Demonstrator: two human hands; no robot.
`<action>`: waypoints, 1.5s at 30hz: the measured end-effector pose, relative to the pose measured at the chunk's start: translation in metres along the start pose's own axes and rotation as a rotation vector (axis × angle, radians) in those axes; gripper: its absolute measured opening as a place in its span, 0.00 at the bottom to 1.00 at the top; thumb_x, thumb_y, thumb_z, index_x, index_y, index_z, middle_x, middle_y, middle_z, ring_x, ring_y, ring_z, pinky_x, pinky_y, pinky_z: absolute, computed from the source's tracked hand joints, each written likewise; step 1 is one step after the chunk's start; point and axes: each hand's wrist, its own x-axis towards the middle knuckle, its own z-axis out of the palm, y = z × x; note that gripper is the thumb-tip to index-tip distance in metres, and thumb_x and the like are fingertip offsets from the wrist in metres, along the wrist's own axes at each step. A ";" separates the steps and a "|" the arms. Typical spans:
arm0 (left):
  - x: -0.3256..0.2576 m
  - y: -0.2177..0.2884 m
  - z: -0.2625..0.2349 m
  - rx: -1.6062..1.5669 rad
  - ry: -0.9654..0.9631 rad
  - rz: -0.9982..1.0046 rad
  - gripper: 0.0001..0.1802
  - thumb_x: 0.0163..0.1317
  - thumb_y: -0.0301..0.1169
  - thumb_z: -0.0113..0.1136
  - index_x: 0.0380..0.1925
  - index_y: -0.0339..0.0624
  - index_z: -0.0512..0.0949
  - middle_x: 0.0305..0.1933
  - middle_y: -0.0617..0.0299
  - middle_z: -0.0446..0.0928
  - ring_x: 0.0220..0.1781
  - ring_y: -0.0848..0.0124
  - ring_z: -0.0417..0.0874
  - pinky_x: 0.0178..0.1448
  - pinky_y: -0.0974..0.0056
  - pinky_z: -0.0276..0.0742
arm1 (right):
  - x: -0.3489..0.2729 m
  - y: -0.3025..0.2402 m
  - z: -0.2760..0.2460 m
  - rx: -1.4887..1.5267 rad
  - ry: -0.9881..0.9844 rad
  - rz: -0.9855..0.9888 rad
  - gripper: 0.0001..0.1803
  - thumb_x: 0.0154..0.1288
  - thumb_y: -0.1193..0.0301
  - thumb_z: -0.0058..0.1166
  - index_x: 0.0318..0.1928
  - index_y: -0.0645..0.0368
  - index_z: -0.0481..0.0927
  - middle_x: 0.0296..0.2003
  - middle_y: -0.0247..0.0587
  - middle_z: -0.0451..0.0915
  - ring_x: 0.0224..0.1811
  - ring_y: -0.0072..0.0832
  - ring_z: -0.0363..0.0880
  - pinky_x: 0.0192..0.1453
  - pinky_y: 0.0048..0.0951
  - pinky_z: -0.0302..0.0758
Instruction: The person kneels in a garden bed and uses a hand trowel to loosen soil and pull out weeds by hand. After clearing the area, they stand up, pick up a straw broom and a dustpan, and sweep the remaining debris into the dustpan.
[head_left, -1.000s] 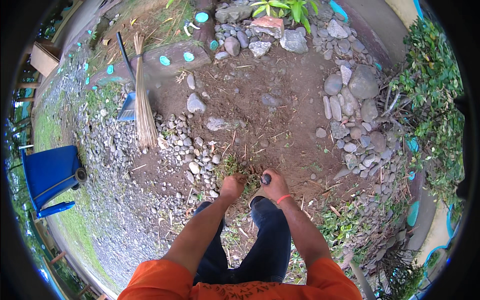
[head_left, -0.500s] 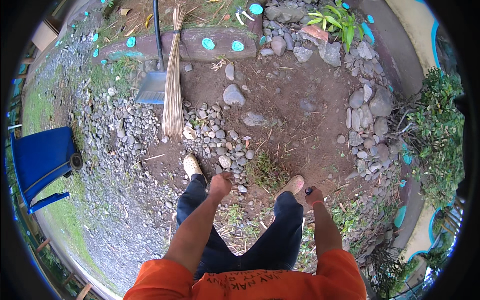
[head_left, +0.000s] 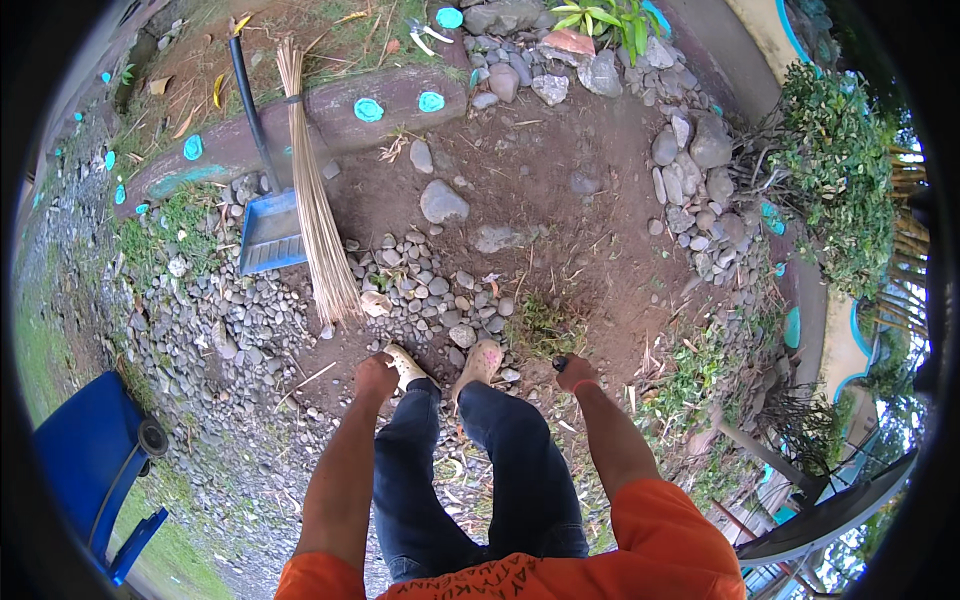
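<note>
Blue bin (head_left: 88,455) is far left, then a dustpan (head_left: 272,225) and broom (head_left: 320,225) by the left edge of the dirt (head_left: 630,250). Left hand (head_left: 376,378) is curled beside a shoe (head_left: 405,368), can't tell if it's got anything; weeds (head_left: 545,325) sit near the dirt's lower edge, and the right hand (head_left: 577,373), well apart from the left, is wrapped round a dark handle (head_left: 559,362).

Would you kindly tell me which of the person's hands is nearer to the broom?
Left: the left hand is just below the broom in the picture, not touching it, while the right hand is farther away, to the right near the weeds.
</note>
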 end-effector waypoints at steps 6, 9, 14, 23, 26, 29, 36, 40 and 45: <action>0.097 0.029 0.049 0.067 -0.073 0.062 0.20 0.54 0.32 0.53 0.48 0.48 0.81 0.50 0.46 0.80 0.54 0.49 0.80 0.60 0.51 0.76 | 0.098 0.003 0.047 -0.002 -0.032 0.167 0.26 0.58 0.64 0.58 0.58 0.46 0.74 0.58 0.45 0.76 0.62 0.43 0.74 0.66 0.53 0.68; 0.163 0.030 0.075 0.095 0.006 0.126 0.22 0.54 0.32 0.55 0.52 0.47 0.78 0.56 0.46 0.76 0.58 0.49 0.77 0.62 0.51 0.73 | 0.149 -0.014 0.074 -0.066 0.142 0.259 0.30 0.57 0.63 0.60 0.62 0.46 0.70 0.62 0.47 0.71 0.67 0.43 0.68 0.66 0.59 0.65; 0.250 0.043 0.106 0.241 0.204 0.137 0.33 0.54 0.35 0.61 0.62 0.47 0.69 0.68 0.48 0.63 0.68 0.51 0.66 0.67 0.49 0.67 | 0.208 -0.099 0.113 0.231 0.172 -0.642 0.37 0.54 0.62 0.64 0.65 0.49 0.67 0.63 0.53 0.66 0.69 0.46 0.63 0.68 0.47 0.66; 0.309 -0.005 0.143 -0.027 0.468 0.133 0.21 0.60 0.30 0.56 0.54 0.42 0.74 0.41 0.41 0.79 0.45 0.43 0.80 0.53 0.47 0.76 | 0.232 -0.219 0.184 -0.212 0.066 -1.212 0.29 0.47 0.61 0.64 0.51 0.55 0.77 0.53 0.48 0.71 0.59 0.47 0.69 0.62 0.43 0.70; 0.300 -0.027 0.152 0.023 0.520 0.334 0.14 0.59 0.28 0.54 0.45 0.41 0.78 0.38 0.43 0.79 0.41 0.44 0.81 0.48 0.46 0.77 | 0.244 -0.214 0.163 0.038 -0.031 -1.091 0.26 0.42 0.60 0.66 0.45 0.56 0.81 0.49 0.47 0.74 0.54 0.44 0.75 0.56 0.41 0.75; 0.264 -0.044 0.175 0.071 0.417 0.492 0.10 0.57 0.27 0.52 0.38 0.41 0.79 0.36 0.44 0.79 0.38 0.45 0.81 0.44 0.47 0.79 | 0.276 -0.220 0.094 0.503 -0.128 -0.786 0.20 0.42 0.58 0.69 0.34 0.58 0.85 0.32 0.44 0.83 0.35 0.36 0.82 0.44 0.34 0.78; 0.215 -0.043 0.213 0.291 -0.528 0.490 0.25 0.53 0.36 0.61 0.53 0.44 0.78 0.51 0.46 0.80 0.51 0.49 0.82 0.55 0.52 0.79 | 0.318 -0.287 -0.025 1.701 0.466 -0.765 0.18 0.60 0.68 0.64 0.48 0.59 0.76 0.29 0.31 0.77 0.27 0.20 0.76 0.29 0.22 0.75; 0.250 -0.016 0.164 0.208 -0.314 0.388 0.27 0.51 0.41 0.65 0.52 0.42 0.79 0.53 0.46 0.80 0.54 0.51 0.81 0.59 0.53 0.76 | 0.289 -0.368 0.040 0.728 0.599 -1.099 0.19 0.59 0.68 0.62 0.51 0.56 0.77 0.41 0.38 0.77 0.42 0.31 0.77 0.45 0.34 0.76; 0.309 0.014 0.105 0.066 0.445 0.067 0.25 0.54 0.42 0.64 0.50 0.41 0.77 0.52 0.42 0.78 0.55 0.48 0.79 0.60 0.53 0.75 | 0.290 -0.394 0.090 -0.065 0.584 -1.136 0.20 0.56 0.73 0.52 0.51 0.57 0.78 0.50 0.44 0.73 0.57 0.43 0.68 0.60 0.44 0.67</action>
